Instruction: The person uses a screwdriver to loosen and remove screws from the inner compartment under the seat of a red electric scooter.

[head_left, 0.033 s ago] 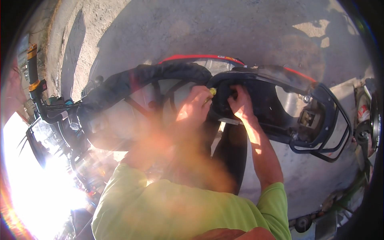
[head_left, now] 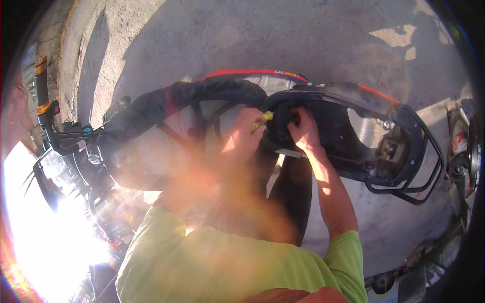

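My left hand [head_left: 244,132] is closed round a yellow tool handle [head_left: 260,122], much like a screwdriver's. The handle's end reaches the front rim of a scooter's black under-seat compartment [head_left: 336,123]; any shaft is hidden. Inside that compartment, close to its front wall, is my right hand [head_left: 304,129]. Its fingers are bent downward, and whatever they touch or hold is lost in the dark. The scooter [head_left: 182,91] lies across the view with its handlebar to the left.
At the left stands the handlebar grip [head_left: 42,83], beside strong sun glare. A black tubular rear rack [head_left: 429,177] juts out at the right. Concrete ground [head_left: 303,40] spreads beyond the scooter. Another wheel [head_left: 473,146] and assorted parts line the right edge.
The fingers of my left hand have shifted on the yellow tool handle, so more of it shows now. My right hand has stayed in place.
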{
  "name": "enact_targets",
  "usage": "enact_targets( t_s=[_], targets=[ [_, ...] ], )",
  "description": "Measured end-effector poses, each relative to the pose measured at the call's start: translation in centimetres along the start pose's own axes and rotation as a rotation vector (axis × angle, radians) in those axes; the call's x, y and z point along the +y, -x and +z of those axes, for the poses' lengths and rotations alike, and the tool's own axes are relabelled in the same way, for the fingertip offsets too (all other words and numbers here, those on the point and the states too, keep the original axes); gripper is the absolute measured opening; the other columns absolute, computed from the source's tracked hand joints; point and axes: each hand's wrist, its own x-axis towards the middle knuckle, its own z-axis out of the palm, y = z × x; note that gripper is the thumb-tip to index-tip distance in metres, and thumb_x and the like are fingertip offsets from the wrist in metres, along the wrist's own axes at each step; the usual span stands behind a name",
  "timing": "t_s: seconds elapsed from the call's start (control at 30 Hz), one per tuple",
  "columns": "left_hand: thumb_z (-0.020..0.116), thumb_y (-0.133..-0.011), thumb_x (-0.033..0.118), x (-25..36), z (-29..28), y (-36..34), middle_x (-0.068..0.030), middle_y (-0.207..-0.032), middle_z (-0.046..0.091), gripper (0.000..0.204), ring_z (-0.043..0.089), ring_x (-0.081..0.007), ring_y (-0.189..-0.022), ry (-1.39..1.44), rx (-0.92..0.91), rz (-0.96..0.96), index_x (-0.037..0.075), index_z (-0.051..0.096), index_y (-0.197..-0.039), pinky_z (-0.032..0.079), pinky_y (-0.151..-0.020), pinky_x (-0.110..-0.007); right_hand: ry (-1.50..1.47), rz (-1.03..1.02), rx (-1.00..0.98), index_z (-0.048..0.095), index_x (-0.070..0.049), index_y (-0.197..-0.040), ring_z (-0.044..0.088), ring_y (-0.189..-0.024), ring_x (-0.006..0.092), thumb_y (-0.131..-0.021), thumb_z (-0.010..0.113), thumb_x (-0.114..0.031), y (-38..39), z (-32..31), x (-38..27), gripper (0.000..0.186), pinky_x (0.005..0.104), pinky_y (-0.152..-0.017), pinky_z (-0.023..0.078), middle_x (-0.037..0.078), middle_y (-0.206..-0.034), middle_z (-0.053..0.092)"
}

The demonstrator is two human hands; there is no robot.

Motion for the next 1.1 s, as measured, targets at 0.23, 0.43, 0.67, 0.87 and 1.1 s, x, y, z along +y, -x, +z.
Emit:
enact_targets(
  t_s=[0.23,0.43,0.67,0.87,1.1],
  targets=[
    [0.066,-0.104,0.01,1.7,-2.7,-2.3,-0.0102,-0.105,0.075,0.017,0.075,-0.0151,-0.086,0.574,-0.042,-0.746,0.003,0.065,-0.12,0.058,-0.082,-0.031,0.04,-0.002,0.054,0.058,0.0,-0.142,0.066,-0.122,0.041,-0.083,0.085,-0.012,1.2,-1.1,-3.2,0.066,0.0483,-0.107,0.053,0.027,-0.13,0.066],
    [0.068,-0.1,0.007,-0.2,-1.8,-0.9,-0.0121,-0.109,0.074,0.019,0.077,-0.017,-0.084,0.621,-0.033,-0.651,0.001,0.065,-0.118,0.059,-0.08,-0.032,0.026,0.093,-0.022,0.055,0.002,-0.144,0.063,-0.129,0.0481,-0.087,0.079,-0.01,1.9,-1.2,-3.0,0.063,0.0503,-0.109,0.052,0.031,-0.134,0.065],
    [0.069,-0.099,0.008,0.7,-3.0,0.3,-0.0111,-0.103,0.074,0.025,0.077,-0.0173,-0.087,0.488,0.007,-0.707,0.0,0.065,-0.123,0.058,-0.083,-0.032,0.162,0.116,0.077,0.059,-0.002,-0.131,0.065,-0.117,0.05,-0.09,0.068,-0.004,3.5,-5.2,-4.3,0.042,0.0549,-0.097,0.053,0.026,-0.123,0.068],
    [0.066,-0.101,0.005,0.7,-3.1,1.8,-0.0159,-0.118,0.071,0.027,0.074,-0.0199,-0.09,0.527,-0.049,-0.615,0.0,0.06,-0.127,0.055,-0.087,-0.033,-0.037,0.148,0.169,0.06,-0.003,-0.138,0.07,-0.112,0.0411,-0.091,0.065,-0.001,5.8,-8.7,-3.7,0.048,0.0462,-0.098,0.055,0.022,-0.122,0.072],
    [0.064,-0.104,0.026,3.3,-3.5,1.0,-0.0143,-0.103,0.073,0.033,0.072,-0.0247,-0.097,0.416,0.128,-0.348,-0.001,0.063,-0.122,0.059,-0.09,-0.041,-0.4,0.294,0.265,0.057,-0.004,-0.147,0.07,-0.116,0.0166,-0.098,0.064,0.005,8.9,-10.7,-4.9,0.05,0.0315,-0.102,0.054,0.008,-0.129,0.075]
  ],
)
